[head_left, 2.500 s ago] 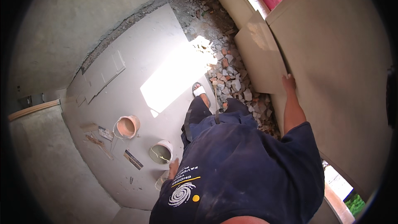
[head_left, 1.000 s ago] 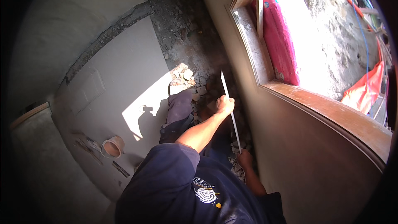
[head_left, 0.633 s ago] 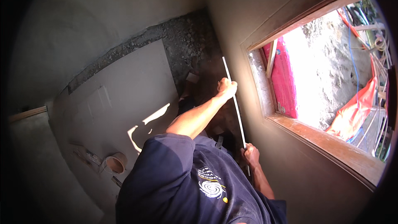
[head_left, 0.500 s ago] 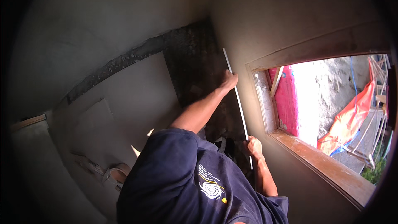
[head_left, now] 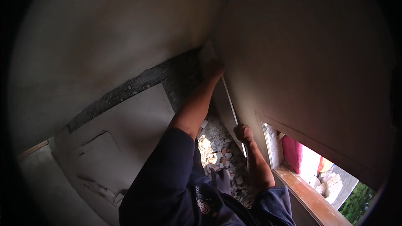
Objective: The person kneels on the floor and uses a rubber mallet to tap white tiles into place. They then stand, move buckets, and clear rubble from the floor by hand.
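A long, narrow pale board (head_left: 224, 105) with a bright white edge slants down along the corner where two walls meet. My left hand (head_left: 215, 69) grips its edge near the far upper end, in deep shadow, so the fingers are hard to see. Lower down, my right hand (head_left: 243, 133) is closed round the same edge close to the near end. The board's broad face shows between my arms, to the left of the bright edge.
Broken masonry rubble (head_left: 222, 152) covers the floor below my arms. On the left wall a large flat pale sheet (head_left: 134, 113) sits under a rough dark strip (head_left: 121, 88). At right is a window opening with a wooden sill (head_left: 307, 194).
My view has shifted, and the window sits lower at right. The board has turned from edge-on to show its broad face. Both hands still hold it; floor rubble has come into sight.
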{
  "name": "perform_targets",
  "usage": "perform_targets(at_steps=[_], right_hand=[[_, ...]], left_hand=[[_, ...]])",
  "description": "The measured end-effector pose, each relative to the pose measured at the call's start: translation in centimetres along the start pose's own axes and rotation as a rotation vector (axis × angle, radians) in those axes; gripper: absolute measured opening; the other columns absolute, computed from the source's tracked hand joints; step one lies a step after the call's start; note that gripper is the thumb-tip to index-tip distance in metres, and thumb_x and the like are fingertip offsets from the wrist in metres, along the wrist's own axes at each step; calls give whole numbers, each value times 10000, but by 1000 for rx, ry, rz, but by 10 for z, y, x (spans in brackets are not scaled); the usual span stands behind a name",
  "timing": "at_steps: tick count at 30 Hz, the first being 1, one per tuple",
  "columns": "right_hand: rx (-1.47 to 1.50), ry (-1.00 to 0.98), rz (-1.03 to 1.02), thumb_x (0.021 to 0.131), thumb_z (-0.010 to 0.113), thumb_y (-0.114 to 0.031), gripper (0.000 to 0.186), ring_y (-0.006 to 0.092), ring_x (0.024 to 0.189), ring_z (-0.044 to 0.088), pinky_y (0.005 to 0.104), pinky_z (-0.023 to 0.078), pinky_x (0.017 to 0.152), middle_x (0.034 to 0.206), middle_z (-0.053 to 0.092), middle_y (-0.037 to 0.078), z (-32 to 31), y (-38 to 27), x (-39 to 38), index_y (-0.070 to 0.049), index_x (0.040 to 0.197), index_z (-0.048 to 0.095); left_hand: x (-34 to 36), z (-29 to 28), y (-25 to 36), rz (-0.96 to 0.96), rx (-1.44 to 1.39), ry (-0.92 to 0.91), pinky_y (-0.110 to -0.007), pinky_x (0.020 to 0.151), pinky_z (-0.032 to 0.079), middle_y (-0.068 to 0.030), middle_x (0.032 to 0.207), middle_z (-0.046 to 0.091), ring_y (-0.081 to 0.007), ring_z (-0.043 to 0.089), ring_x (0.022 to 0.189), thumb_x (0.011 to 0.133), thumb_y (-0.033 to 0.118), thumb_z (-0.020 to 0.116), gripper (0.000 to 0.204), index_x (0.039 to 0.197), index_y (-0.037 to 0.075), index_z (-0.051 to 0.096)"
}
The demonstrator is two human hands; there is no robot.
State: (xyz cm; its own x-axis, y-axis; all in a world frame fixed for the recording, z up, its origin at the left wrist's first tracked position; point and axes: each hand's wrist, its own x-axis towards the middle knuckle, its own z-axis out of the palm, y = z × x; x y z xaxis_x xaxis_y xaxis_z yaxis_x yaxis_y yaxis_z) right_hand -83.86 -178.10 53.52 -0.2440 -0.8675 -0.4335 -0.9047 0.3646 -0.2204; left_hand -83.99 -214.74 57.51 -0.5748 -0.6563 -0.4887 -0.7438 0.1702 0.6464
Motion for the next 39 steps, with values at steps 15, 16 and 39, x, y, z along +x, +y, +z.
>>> perform_targets(at_steps=[15,16,39], right_hand=[[433,417,859,853,603,-288,520,408,1089,512,473,407,949,1193,537,249,-64,-20,9,28,1254,501],[487,368,891,856,603,-295,567,415,1150,478,474,388,984,1255,492,265,-64,-23,9,37,1294,464],[881,18,1514,877,598,-372,488,346,1162,534,438,451,966,1197,605,173,106,-227,-384,-55,1248,582]], left_hand=[[50,81,45,-65,-55,236,-482,823,517,-245,1128,564,-397,615,969,971,450,419,547,1258,-16,443],[52,80,47,-1,38,227,-489,837,509,-248,1173,537,-399,599,1002,976,452,406,544,1268,-7,425],[10,66,27,287,-109,199,-418,1073,355,-225,1470,360,-348,416,1315,982,405,423,628,1479,47,284]])
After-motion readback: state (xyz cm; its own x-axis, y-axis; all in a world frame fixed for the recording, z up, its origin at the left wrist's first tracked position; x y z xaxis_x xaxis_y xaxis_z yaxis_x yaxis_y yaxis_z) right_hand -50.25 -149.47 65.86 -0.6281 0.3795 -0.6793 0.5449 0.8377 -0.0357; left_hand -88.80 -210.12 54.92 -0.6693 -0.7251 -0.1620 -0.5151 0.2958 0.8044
